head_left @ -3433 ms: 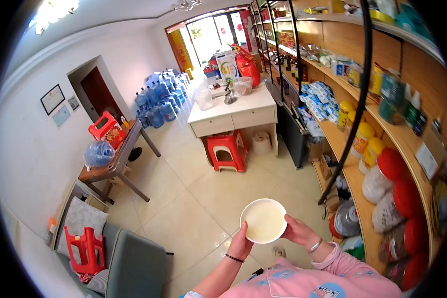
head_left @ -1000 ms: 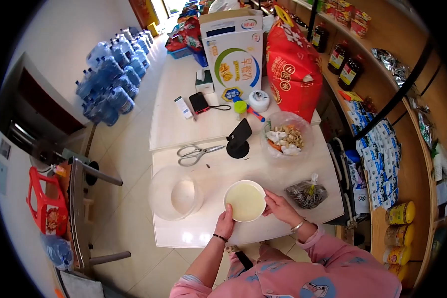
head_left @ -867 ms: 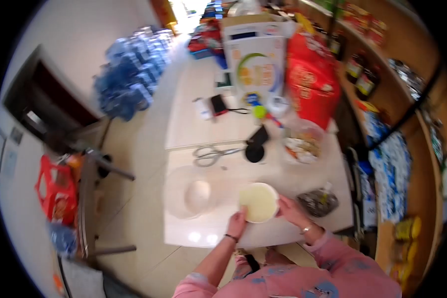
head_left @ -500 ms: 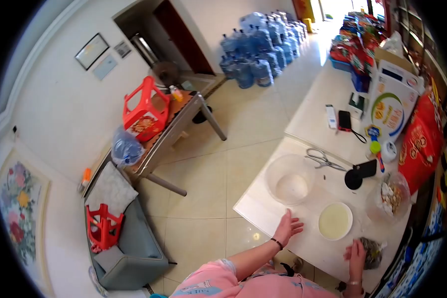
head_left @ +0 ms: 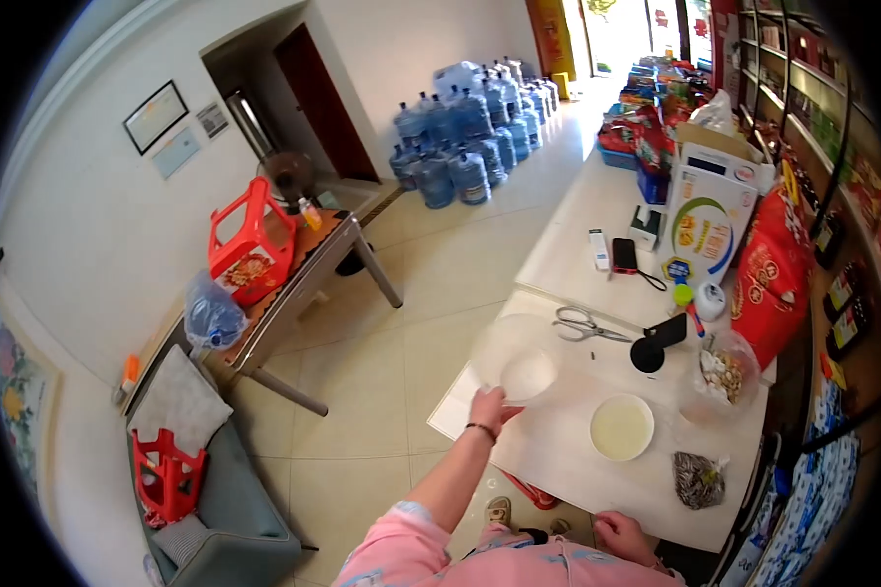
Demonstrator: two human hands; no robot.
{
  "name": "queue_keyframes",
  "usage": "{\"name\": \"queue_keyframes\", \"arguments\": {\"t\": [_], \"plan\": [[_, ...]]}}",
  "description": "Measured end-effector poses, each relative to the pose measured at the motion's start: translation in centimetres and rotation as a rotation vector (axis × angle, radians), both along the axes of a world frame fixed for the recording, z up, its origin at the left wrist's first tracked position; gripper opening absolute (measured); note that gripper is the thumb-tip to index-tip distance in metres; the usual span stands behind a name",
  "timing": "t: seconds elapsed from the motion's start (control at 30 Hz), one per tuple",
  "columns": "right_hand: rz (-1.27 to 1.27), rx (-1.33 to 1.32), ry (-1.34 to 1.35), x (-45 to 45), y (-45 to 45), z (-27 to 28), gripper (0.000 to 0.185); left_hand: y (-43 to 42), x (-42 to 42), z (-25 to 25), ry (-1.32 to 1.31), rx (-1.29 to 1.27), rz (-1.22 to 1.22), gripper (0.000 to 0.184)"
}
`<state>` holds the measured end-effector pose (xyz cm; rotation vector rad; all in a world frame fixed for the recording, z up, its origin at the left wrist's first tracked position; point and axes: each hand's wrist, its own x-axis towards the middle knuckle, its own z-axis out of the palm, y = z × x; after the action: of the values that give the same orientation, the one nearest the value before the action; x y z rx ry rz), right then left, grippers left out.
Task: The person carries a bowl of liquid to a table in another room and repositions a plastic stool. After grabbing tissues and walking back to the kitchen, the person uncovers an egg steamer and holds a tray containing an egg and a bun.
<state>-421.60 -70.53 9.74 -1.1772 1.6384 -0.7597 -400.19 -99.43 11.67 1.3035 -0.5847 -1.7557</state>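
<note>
My left hand (head_left: 492,409) grips the near rim of a clear plastic tub (head_left: 527,370) at the table's left front edge. My right hand (head_left: 625,536) hangs by the front edge, its fingers curled, apart from everything on the table. Between and beyond them a white bowl of pale liquid (head_left: 622,428) rests on the white table (head_left: 568,450). Right of the bowl lies a bag of dark dried bits (head_left: 698,479). A clear container of mixed pieces (head_left: 723,376) stands behind that bag.
Scissors (head_left: 589,327), a black phone stand (head_left: 653,349), a white carton (head_left: 707,220) and a red bag (head_left: 775,274) are further back on the table. At left are a side table (head_left: 299,293) with a red stool (head_left: 254,243), and a grey armchair (head_left: 227,509). Shelves line the right.
The bowl, earlier held in both hands, now stands on the table, let go. My left hand has taken hold of the tub. My right hand has drawn back to the table's front edge.
</note>
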Motion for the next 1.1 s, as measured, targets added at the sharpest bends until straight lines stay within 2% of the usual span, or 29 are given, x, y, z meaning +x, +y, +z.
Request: {"name": "queue_keyframes", "arguments": {"t": [0.07, 0.2, 0.23, 0.37, 0.43, 0.47, 0.53, 0.6, 0.67, 0.73, 0.77, 0.8, 0.87, 1.0, 1.1], "plan": [[0.007, 0.109, -0.209, 0.4, -0.6, -0.3, 0.025, 2.0, 2.0, 1.0, -0.012, -0.009, 0.071, 0.047], [0.152, 0.076, -0.203, 2.9, -2.4, 0.5, 0.025, 7.2, 7.2, 3.7, -0.035, -0.006, 0.08, 0.055], [0.174, 0.098, -0.209, 3.9, -3.1, 0.4, 0.026, 8.5, 9.2, 3.5, -0.009, -0.053, -0.03, 0.06], [0.324, 0.079, -0.177, 9.0, -6.0, 0.6, 0.027, 13.3, 17.0, 1.5, -0.096, 0.008, 0.104, 0.05], [0.378, 0.062, -0.135, 11.8, -7.1, 0.2, 0.027, 16.0, 21.4, 1.7, 0.018, 0.03, 0.139, 0.063], [0.399, 0.077, -0.178, 13.5, -7.7, -0.8, 0.026, 17.2, 23.7, 1.8, 0.028, 0.015, 0.168, 0.063], [0.45, 0.083, -0.216, 18.1, -8.9, -2.3, 0.026, 19.6, 29.1, 0.7, 0.021, 0.078, 0.234, 0.062], [0.593, 0.168, -0.069, 23.1, -10.6, -1.3, 0.025, 22.1, 34.5, -1.3, -0.045, 0.102, 0.311, 0.062], [0.632, 0.185, -0.157, 29.2, -12.2, -1.8, 0.026, 24.2, 39.2, -1.8, -0.109, 0.123, 0.405, 0.059], [0.887, 0.12, -0.035, 35.4, -13.6, 1.2, 0.029, 26.6, 43.2, -3.2, -0.156, 0.174, 0.483, 0.057], [1.026, 0.04, 0.0, 37.7, -14.9, -2.6, 0.032, 27.6, 45.7, -4.8, -0.139, 0.159, 0.572, 0.049], [1.025, 0.052, -0.003, 40.1, -15.2, -2.3, 0.032, 28.4, 47.7, -5.6, -0.123, 0.144, 0.657, 0.043], [1.058, 0.145, -0.1, 45.9, -16.9, 0.6, 0.034, 28.9, 51.1, -4.3, -0.136, 0.145, 0.689, 0.043], [1.12, 0.098, -0.092, 53.7, -20.4, 0.7, 0.035, 28.4, 55.7, -2.0, -0.155, 0.117, 0.846, 0.043], [1.089, 0.164, -0.151, 59.3, -24.3, 1.8, 0.043, 27.4, 59.0, -3.1, -0.122, 0.117, 0.902, 0.042]]}}
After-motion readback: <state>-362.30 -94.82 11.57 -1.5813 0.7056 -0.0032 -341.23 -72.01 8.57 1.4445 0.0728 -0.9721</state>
